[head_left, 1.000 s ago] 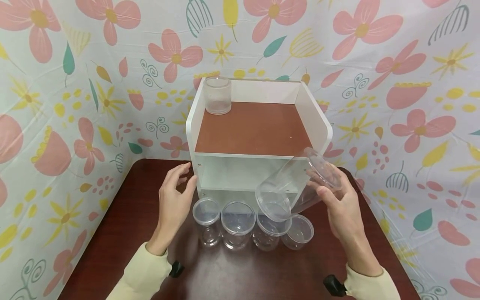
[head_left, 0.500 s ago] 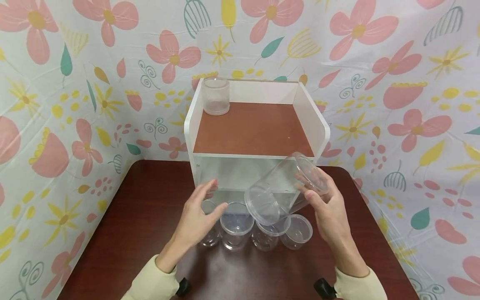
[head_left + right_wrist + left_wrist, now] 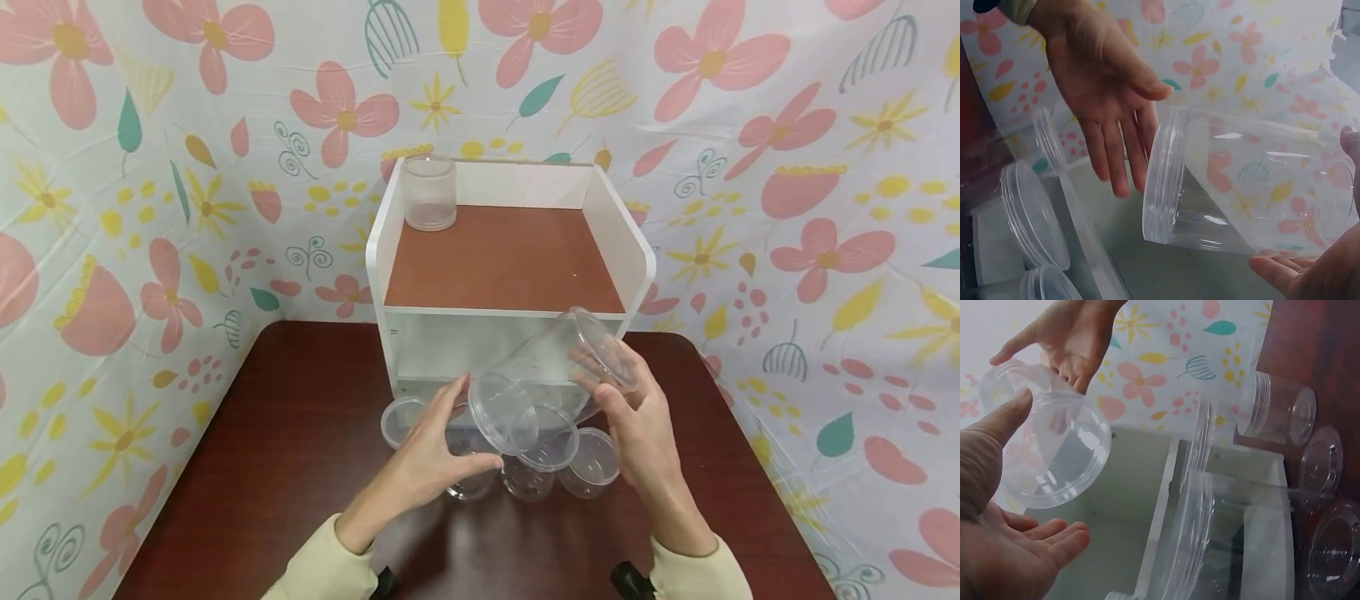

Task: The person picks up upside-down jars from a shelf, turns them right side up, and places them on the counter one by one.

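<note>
My right hand grips the base end of a large clear plastic jar, held tilted above the table with its lidded end pointing down to the left. My left hand is open, its fingers straight and spread right beside that lid. In the left wrist view my left palm lies under the lid and the thumb is at its rim. In the right wrist view the jar lies between the left hand and my right fingertips.
Several small clear lidded jars stand in a row on the dark brown table, below the hands. Behind them is a white two-tier shelf with a brown top, a frosted jar in its back left corner. Floral cloth walls surround the table.
My left hand has moved right from the shelf's left side to the big jar's lid. My right hand has brought the jar down and to the left.
</note>
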Demonstrator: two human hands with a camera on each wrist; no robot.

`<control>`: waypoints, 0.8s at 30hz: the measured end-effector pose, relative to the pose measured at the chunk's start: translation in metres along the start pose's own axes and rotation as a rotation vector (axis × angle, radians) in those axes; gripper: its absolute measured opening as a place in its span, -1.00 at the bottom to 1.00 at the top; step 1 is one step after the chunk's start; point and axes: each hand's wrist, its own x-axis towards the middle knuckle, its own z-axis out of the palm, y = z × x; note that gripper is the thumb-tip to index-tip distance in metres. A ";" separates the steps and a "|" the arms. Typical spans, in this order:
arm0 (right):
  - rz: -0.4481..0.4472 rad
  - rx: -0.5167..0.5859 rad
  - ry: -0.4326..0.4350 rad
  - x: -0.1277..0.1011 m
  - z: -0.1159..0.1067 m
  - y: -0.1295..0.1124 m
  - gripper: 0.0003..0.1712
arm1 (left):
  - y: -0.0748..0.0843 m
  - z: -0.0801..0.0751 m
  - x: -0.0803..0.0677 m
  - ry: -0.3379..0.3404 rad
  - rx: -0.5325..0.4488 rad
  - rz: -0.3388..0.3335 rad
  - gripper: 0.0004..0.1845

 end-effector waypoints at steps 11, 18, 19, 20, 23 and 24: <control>0.019 -0.012 -0.015 -0.003 0.008 0.001 -0.37 | -0.004 0.011 0.004 0.008 -0.083 -0.055 0.30; -0.001 0.016 -0.032 -0.003 0.008 0.002 -0.34 | -0.008 0.013 0.005 0.014 -0.096 -0.030 0.25; 0.002 0.013 -0.040 -0.003 0.007 0.002 -0.31 | -0.008 0.014 0.005 0.015 -0.104 -0.023 0.24; 0.007 0.002 -0.049 -0.003 0.006 0.003 -0.27 | -0.009 0.014 0.004 0.015 -0.121 -0.015 0.23; 0.015 -0.056 -0.080 -0.003 0.003 0.002 -0.17 | -0.011 0.014 0.004 0.017 -0.190 0.022 0.18; 0.011 -0.071 -0.094 -0.003 0.001 0.001 -0.19 | -0.011 0.013 0.003 0.019 -0.213 0.032 0.17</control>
